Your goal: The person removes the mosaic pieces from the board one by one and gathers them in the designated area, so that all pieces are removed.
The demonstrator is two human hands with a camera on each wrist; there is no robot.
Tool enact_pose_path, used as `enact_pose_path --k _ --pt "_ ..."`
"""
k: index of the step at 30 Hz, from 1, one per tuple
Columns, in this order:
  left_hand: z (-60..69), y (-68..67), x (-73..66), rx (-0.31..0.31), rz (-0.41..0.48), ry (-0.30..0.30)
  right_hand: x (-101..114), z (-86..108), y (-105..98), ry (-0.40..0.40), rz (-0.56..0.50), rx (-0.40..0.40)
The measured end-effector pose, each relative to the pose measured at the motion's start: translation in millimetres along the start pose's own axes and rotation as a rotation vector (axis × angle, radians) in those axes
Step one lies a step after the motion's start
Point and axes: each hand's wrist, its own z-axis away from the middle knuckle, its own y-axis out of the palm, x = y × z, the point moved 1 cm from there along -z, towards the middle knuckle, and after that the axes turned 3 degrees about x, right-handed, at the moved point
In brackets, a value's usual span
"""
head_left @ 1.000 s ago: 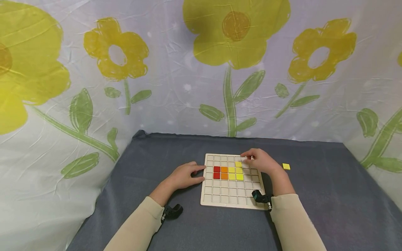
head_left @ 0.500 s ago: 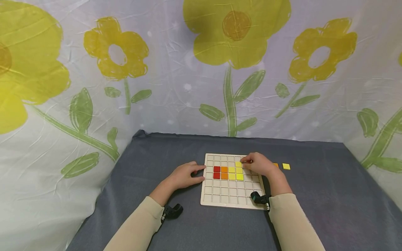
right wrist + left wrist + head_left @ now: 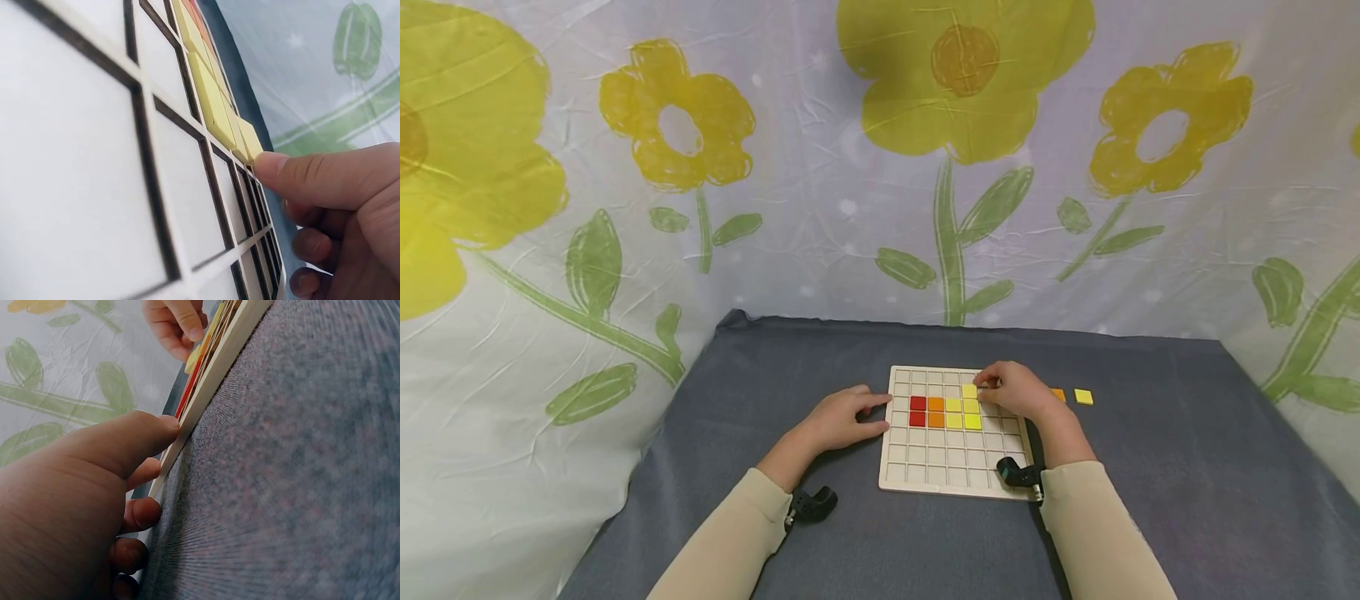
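Note:
A square wooden grid board (image 3: 925,477) lies on the dark cloth, with red, orange and yellow square tiles in some of its cells. Against the board's left edge, my left hand (image 3: 837,421) rests thumb and fingertips, the thumb spread from the fingers. My right hand (image 3: 1018,390) is over the upper right of the board, its fingers curled. Its thumb and forefinger are at the right edge of the topmost yellow tile (image 3: 970,391). In the right wrist view the thumb touches that yellow tile's corner (image 3: 250,140), while the forefinger is mostly hidden.
Right of the board, an orange tile (image 3: 1058,395), partly covered by my right wrist, and a yellow tile (image 3: 1083,397) lie on the cloth (image 3: 1157,467). Behind the table hangs a flower-printed curtain (image 3: 820,208).
My right hand has come down from the board's top edge to the topmost yellow tile, uncovering the orange tile beside the board. My left hand has stayed at the left edge.

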Motion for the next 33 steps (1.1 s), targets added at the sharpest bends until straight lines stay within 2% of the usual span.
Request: enact_pose_path --k 16,21,33 --pt "-0.5 0.3 0.1 -0.001 -0.018 -0.002 2.3 2.2 -0.3 -0.013 -0.006 -0.027" --pt "-1.1 0.9 0.8 0.003 -0.015 -0.004 2.2 7.2 -8.0 0.003 -0.055 -0.027" --pt "-1.1 0.9 1.8 0.001 -0.014 0.005 4.1 17.9 -30.9 -0.014 -0.058 -0.089"
